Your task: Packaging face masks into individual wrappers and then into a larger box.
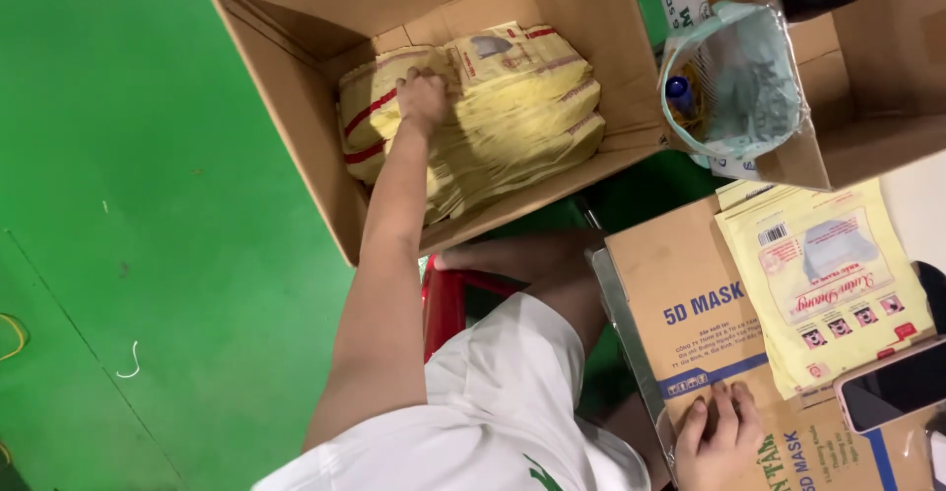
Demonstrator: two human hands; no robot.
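My left hand [422, 97] reaches into an open cardboard box [296, 107] on the floor. Its fingers are curled into a stack of yellow packets with red stripes [522, 107] that fills the box's bottom. My right hand [719, 430] rests with fingers spread on a closed brown carton with blue print [690, 294] at the lower right and holds nothing. Several more yellow packets [828, 284] lie on that carton, just beyond the right hand.
A phone [892, 385] lies on the carton at the right edge. A clear plastic bag [734, 82] hangs on another open box [867, 77] at the upper right. A red stool [448, 304] shows under my knee. The floor [148, 205] is green.
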